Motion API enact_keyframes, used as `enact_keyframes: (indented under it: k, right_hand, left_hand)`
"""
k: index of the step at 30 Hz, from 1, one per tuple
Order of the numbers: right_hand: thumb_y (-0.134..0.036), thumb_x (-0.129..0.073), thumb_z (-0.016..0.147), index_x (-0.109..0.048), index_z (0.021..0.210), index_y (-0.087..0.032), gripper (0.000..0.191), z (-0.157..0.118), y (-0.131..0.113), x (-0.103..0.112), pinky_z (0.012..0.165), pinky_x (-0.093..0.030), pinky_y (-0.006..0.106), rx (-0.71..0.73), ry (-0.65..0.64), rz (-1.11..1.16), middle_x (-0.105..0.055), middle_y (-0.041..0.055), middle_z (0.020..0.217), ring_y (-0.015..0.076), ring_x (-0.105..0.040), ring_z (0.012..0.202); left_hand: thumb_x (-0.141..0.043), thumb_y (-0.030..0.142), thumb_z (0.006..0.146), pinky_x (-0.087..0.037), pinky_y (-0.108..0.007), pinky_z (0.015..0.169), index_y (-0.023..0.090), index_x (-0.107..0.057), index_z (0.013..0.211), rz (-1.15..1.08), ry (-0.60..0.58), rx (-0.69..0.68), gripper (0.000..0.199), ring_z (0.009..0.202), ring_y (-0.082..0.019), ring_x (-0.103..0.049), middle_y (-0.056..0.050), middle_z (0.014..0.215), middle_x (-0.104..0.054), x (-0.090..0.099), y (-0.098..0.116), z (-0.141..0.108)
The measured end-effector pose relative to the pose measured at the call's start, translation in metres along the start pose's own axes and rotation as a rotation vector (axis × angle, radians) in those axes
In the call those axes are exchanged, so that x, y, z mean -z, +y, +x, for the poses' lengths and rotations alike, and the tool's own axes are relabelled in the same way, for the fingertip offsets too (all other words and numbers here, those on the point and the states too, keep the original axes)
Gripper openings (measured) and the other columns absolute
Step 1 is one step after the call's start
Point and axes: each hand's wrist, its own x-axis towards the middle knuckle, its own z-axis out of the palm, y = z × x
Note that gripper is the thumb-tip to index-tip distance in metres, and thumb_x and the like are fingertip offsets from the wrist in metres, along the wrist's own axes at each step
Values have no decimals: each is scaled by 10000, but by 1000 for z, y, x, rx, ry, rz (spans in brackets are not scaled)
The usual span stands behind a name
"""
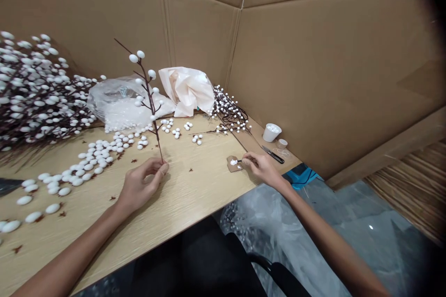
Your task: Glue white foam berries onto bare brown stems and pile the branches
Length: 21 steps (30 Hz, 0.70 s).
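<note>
My left hand [144, 178] pinches the lower end of a brown artificial berry branch [152, 104], held upright above the table. White berries sit on several of its twigs, while other twigs are bare. To the right, my right hand [259, 165] is closed on a thin dark stick whose tip touches a white paste [234, 162]. That paste lies on a small piece of cardboard [231, 168]. Loose white berries [94, 155] are spread over the table left of and behind my left hand.
A large bundle of berry branches [38, 88] lies at the left, a smaller bundle [230, 109] at the back. Between them are a clear plastic bag [121, 106] and crumpled paper [188, 90]. A white cup [271, 132] and a knife [273, 154] lie near the right edge. Cardboard walls [313, 55] enclose the table.
</note>
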Motion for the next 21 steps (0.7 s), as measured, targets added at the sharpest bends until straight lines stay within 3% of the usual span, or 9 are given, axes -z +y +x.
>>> enact_keyframes:
  k: [21]
  right_hand:
    - [-229,-339,893,-525,740,-193,244,9,2,-7,605,-336,257,-22,-32,-55,-589,38,670,172,-538,629]
  left_hand:
    - [-566,360,830,-541,-226,670,182,-602,858,-9,-17,-9,184,643,-131,-638,-6,774,-655,1,-1,-1]
